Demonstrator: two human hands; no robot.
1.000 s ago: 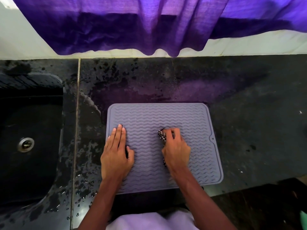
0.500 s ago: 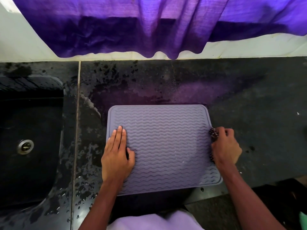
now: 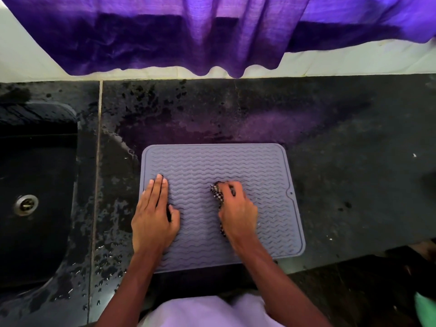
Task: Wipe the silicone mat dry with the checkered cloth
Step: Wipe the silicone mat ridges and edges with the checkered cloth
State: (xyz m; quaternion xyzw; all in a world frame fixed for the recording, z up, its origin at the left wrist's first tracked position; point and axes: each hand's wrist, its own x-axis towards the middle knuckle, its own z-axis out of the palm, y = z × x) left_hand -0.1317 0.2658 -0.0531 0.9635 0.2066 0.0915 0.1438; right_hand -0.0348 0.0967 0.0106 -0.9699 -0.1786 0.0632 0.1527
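A grey silicone mat (image 3: 212,161) with wavy ridges lies flat on the dark counter, its near edge at the counter's front. My left hand (image 3: 153,213) rests flat on the mat's left part with fingers straight and together. My right hand (image 3: 237,208) sits near the mat's middle, fingers curled over a bunched black-and-white checkered cloth (image 3: 218,193). Only the cloth's left edge shows from under the hand; the rest is hidden.
A black sink (image 3: 35,185) with a metal drain (image 3: 26,205) lies to the left. The counter (image 3: 354,173) between sink and mat is wet with droplets. A purple curtain (image 3: 212,31) hangs over the back wall. The counter's front edge runs just below the mat.
My right hand with the cloth swept from the mat's middle to its right edge, then came back to the middle. My left hand stayed in place on the mat.
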